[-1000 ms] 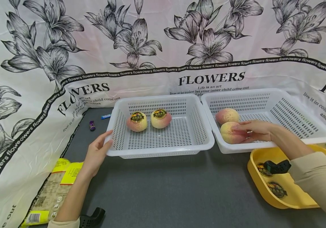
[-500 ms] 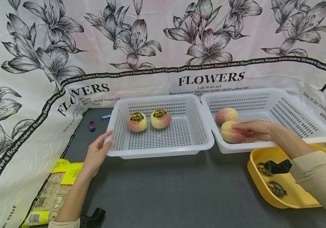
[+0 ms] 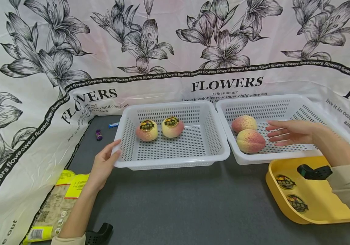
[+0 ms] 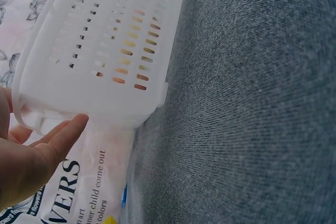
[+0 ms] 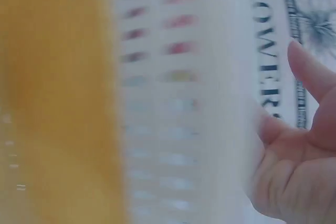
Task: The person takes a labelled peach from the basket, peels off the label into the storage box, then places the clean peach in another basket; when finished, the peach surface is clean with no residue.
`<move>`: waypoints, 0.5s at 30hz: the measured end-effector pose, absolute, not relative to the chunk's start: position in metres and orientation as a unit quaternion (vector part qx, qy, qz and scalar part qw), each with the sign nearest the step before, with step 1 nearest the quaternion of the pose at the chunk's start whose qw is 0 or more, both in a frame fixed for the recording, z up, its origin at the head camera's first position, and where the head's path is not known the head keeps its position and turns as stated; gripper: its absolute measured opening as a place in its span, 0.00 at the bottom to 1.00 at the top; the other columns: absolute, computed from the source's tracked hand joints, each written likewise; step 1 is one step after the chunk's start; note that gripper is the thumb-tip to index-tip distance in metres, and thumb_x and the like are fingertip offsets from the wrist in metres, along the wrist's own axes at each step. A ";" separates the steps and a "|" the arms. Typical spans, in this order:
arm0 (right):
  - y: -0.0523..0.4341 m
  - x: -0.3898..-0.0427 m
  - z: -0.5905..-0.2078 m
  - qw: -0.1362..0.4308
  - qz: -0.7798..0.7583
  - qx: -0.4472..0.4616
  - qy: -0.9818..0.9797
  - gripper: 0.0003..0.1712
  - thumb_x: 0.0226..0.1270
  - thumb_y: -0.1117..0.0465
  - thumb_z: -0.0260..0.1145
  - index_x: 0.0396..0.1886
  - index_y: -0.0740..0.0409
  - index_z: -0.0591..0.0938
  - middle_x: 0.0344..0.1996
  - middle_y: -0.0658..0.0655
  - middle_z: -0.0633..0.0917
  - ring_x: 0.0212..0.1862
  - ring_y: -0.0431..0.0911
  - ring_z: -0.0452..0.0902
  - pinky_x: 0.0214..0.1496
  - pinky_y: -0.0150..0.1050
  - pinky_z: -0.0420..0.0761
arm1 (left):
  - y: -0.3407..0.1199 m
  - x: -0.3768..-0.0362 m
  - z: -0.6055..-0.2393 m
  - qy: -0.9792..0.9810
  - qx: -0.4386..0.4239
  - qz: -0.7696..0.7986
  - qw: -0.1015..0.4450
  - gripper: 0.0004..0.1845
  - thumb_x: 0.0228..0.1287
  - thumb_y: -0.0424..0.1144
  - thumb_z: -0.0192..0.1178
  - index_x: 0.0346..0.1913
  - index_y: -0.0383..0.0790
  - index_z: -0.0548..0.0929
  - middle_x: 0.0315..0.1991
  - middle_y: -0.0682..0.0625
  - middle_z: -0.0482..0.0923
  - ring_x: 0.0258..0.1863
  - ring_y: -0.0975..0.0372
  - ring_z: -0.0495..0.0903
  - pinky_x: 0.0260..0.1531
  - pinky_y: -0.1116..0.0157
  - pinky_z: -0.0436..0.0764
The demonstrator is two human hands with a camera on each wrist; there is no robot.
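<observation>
My left hand (image 3: 103, 166) holds the left rim of the left white plastic basket (image 3: 175, 164), its digits on either side of the rim in the left wrist view. In that basket sit two yellow-pink peaches, a left peach (image 3: 147, 135) and a right peach (image 3: 175, 131), each with a black-and-gold sticker. My right hand (image 3: 294, 132) hovers over the right white basket (image 3: 340, 144) with fingers spread straight and nothing held. Just left of its fingertips lies a front peach (image 3: 250, 141), close against a rear peach (image 3: 244, 124); no stickers show on these two.
A yellow tray (image 3: 312, 204) with loose round stickers (image 3: 297, 203) stands at the front right, under my right forearm. Left of the baskets lie a small purple wrapped item (image 3: 99, 135), a blue packet (image 3: 114, 125) and a yellow-labelled bag (image 3: 51, 207). A flower-printed cloth (image 3: 162, 41) hangs behind.
My right hand has let go of the front peach in the right basket and drawn back to the right, its fingers opening. The left hand has stayed at the basket's rim.
</observation>
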State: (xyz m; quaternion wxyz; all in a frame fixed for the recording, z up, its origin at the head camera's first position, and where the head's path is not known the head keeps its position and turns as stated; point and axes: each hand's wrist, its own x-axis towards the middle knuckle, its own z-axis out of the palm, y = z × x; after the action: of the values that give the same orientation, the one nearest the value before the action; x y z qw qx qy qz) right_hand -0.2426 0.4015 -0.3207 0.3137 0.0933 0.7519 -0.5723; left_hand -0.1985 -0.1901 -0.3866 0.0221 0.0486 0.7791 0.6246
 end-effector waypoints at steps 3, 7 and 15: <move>0.402 -0.246 -0.305 0.314 -0.577 0.072 0.751 0.28 0.76 0.44 0.47 0.64 0.58 0.69 0.52 0.57 0.79 0.52 0.50 0.77 0.56 0.51 0.73 | -0.190 -0.198 -0.386 0.779 0.049 0.625 0.022 0.26 0.75 0.36 0.47 0.72 0.40 0.60 0.68 0.39 0.61 0.55 0.46 0.70 0.42 0.73 0.76; 0.392 -0.253 -0.287 0.301 -0.591 0.022 0.748 0.19 0.77 0.47 0.45 0.50 0.46 0.79 0.51 0.54 0.80 0.52 0.49 0.77 0.55 0.52 0.74 | -0.190 -0.198 -0.385 0.780 0.049 0.623 0.021 0.26 0.75 0.37 0.47 0.72 0.39 0.60 0.68 0.38 0.61 0.55 0.46 0.70 0.42 0.74 0.76; 0.339 -0.269 -0.278 0.231 -0.593 -0.004 0.771 0.43 0.73 0.39 0.48 0.73 0.64 0.52 0.65 0.66 0.64 0.57 0.51 0.73 0.57 0.52 0.71 | -0.190 -0.198 -0.386 0.782 0.049 0.621 0.020 0.26 0.75 0.37 0.48 0.72 0.39 0.61 0.67 0.38 0.62 0.54 0.47 0.71 0.42 0.73 0.76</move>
State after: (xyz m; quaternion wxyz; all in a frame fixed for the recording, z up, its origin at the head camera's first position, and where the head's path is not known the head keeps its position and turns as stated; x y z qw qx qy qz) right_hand -0.2694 0.3385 -0.2778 0.2306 -0.0042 0.7715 -0.5930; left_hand -0.1977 -0.1902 -0.3862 0.0203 0.0488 0.7820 0.6210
